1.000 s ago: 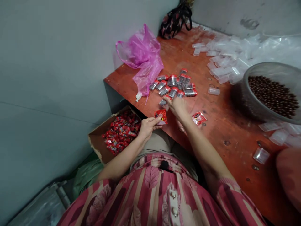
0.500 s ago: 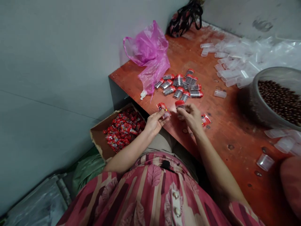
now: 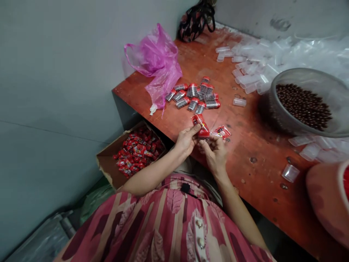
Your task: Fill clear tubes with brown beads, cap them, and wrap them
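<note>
My left hand (image 3: 188, 140) is closed, pinching a red printed plastic sleeve (image 3: 201, 123) between thumb and fingers above the table edge. My right hand (image 3: 215, 154) is closed at the lower end of this sleeve, its fingertips on a small clear container that is mostly hidden by the sleeve and fingers. Just beyond the right fingers, several more red printed sleeves (image 3: 222, 131) lie flat on the table. Farther back is a loose group of small clear containers with red caps (image 3: 193, 103), filled with dark balls.
A grey tub of dark brown balls (image 3: 300, 127) stands right, near piled clear empty containers (image 3: 253, 78). A pink tub (image 3: 321, 203) is at the lower right. The pink plastic bag (image 3: 160, 54) lies at the back left. A cardboard box (image 3: 106, 163) below holds red-wrapped packs.
My hands have come together: the right hand brought the red-capped container to the sleeve in my left hand. The view has shifted right, showing more of the pink tub.
</note>
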